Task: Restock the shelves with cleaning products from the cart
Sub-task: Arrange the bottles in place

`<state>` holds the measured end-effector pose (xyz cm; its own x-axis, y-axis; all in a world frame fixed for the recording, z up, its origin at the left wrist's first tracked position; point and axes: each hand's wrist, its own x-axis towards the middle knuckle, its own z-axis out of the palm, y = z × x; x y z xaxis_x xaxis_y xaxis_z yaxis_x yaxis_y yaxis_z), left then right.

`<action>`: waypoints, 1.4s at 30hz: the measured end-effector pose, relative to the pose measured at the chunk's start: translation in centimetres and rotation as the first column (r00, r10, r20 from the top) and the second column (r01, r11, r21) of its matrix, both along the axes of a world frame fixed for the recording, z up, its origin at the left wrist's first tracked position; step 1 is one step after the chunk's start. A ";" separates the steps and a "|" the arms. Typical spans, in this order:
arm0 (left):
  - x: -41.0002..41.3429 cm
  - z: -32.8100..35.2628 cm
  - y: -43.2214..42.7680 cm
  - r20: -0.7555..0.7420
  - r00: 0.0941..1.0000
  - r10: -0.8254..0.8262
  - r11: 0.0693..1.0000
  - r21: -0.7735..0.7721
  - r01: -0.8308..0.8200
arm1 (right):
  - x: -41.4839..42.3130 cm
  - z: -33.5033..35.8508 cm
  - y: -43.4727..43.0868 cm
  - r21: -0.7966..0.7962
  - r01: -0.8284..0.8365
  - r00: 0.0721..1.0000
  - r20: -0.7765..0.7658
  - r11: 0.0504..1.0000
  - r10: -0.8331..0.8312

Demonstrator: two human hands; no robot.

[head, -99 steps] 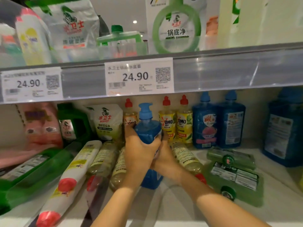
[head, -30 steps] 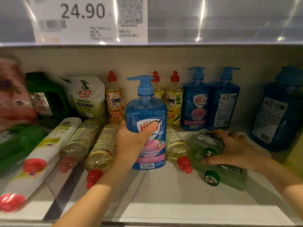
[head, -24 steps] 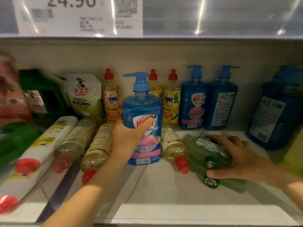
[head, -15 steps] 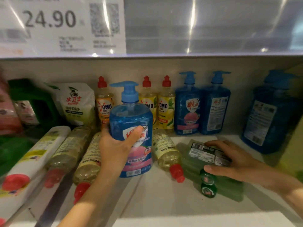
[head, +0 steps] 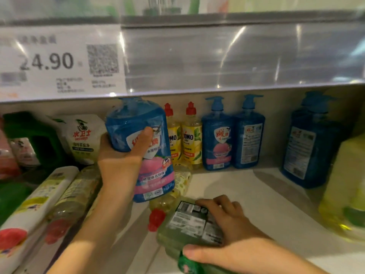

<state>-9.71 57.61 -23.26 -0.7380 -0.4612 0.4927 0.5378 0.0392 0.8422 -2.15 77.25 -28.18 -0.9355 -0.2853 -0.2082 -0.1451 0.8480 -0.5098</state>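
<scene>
Two hands were busy on the shelf (head: 246, 194). Left hand (head: 120, 163) was wrapped around a big blue pump bottle (head: 138, 119), held tilted above the shelf, while the right hand (head: 235, 240) gripped a green pack (head: 187, 226) lying near the front edge, thumb on its end.

Left hand (head: 120, 163) grips a blue pump bottle (head: 142, 147) tilted above the shelf (head: 256, 198); right hand (head: 227, 232) grips a green bottle pack (head: 189, 226) lying flat. Two blue pump bottles (head: 233, 135) stand upright at the back wall.
</scene>
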 end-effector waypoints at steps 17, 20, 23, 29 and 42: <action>-7.1 -3.5 12.7 0.129 0.899 -0.419 0.873 -0.214 0.438 | -6.8 -0.7 3.8 -0.670 0.015 0.906 -0.306 0.742 -0.294; -8.7 -4.3 13.4 0.098 0.907 -0.409 0.862 -0.286 0.419 | -8.0 -1.7 4.1 -0.702 0.055 0.913 -0.253 0.710 -0.320; -10.5 -4.6 12.9 0.101 0.920 -0.378 0.867 -0.308 0.391 | -9.6 -1.8 4.0 -0.694 0.059 0.898 -0.278 0.718 -0.343; -11.9 -6.3 12.5 0.100 0.926 -0.364 0.882 -0.283 0.377 | -12.2 -3.3 3.5 -0.772 0.132 0.934 -0.113 0.622 -0.338; -12.1 -6.3 16.8 0.139 0.942 -0.305 0.900 -0.281 0.333 | -12.9 -4.3 7.4 -0.705 0.253 0.863 -0.145 0.662 -0.484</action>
